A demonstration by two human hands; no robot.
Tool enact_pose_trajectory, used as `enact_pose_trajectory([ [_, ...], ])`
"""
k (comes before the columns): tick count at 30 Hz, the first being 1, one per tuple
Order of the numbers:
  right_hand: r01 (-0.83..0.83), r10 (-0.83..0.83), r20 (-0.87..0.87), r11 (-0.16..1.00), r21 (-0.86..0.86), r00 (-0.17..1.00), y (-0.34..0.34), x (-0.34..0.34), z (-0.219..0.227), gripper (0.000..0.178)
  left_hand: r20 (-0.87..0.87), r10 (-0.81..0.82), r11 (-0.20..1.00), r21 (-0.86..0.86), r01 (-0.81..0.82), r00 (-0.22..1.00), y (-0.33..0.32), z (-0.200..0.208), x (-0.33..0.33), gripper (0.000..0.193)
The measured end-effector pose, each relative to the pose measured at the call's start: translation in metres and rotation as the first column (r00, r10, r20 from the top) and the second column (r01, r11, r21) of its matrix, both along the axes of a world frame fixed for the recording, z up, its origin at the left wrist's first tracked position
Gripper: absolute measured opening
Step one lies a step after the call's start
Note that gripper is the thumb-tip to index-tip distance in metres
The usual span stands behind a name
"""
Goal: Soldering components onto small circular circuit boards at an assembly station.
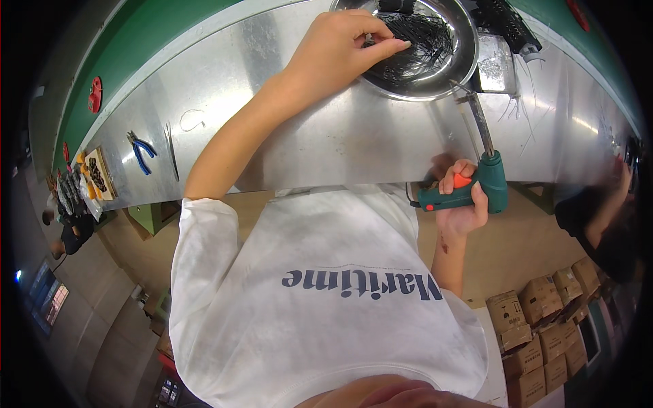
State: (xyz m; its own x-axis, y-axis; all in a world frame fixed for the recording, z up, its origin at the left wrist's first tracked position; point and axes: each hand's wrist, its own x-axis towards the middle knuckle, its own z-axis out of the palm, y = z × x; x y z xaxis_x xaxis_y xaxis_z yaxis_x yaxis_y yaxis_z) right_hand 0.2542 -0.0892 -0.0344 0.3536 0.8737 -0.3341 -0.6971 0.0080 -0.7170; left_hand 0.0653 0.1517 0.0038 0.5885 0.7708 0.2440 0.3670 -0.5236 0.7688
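My left hand [340, 47] reaches into a round metal bowl [469, 58] on the steel worktop, its fingertips pinched on a bundle of thin black wires [418, 41] that fills the bowl. At the near edge of the worktop, my right hand [464, 207] grips a green pistol-shaped soldering gun [486, 183], with a finger by its orange trigger. The gun's long metal tip [476, 115] points up toward the bowl's rim and stops just short of it.
Blue-handled pliers [141, 151] and a tray of small dark parts [98, 175] lie far left on the steel worktop [326, 136]. A metal block [495, 64] stands right of the bowl. Another person's arm [598, 217] is at the right. Cardboard boxes [544, 319] are stacked lower right.
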Motion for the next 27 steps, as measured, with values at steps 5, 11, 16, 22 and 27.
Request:
enact_pose_trajectory([
  [5,0.001,-0.001,-0.003,1.0,-0.007,1.0,0.001,0.0,0.001,0.031,0.02,0.04,0.99,-0.133,-0.037,0.999,-0.003,0.012,0.007,0.013],
  [11,-0.011,0.011,0.003,1.0,0.004,1.0,-0.004,0.002,-0.002,0.03,0.121,0.133,0.989,-0.079,-0.124,0.984,-0.012,-0.002,-0.002,0.021],
  [16,-0.011,0.013,0.051,0.999,-0.037,0.999,0.004,-0.007,0.01,0.025,-0.021,0.078,0.983,-0.163,-0.08,0.997,-0.061,0.032,-0.014,0.017],
  [22,-0.132,0.135,0.294,0.991,-0.029,0.946,0.044,-0.047,0.044,0.028,0.058,-0.014,0.997,-0.074,0.018,0.998,-0.107,0.026,-0.027,0.012],
  [27,-0.31,0.3,0.331,0.95,-0.023,0.895,0.063,-0.058,0.041,0.038,0.09,-0.001,1.0,0.029,-0.002,0.996,-0.117,0.021,-0.042,0.012],
])
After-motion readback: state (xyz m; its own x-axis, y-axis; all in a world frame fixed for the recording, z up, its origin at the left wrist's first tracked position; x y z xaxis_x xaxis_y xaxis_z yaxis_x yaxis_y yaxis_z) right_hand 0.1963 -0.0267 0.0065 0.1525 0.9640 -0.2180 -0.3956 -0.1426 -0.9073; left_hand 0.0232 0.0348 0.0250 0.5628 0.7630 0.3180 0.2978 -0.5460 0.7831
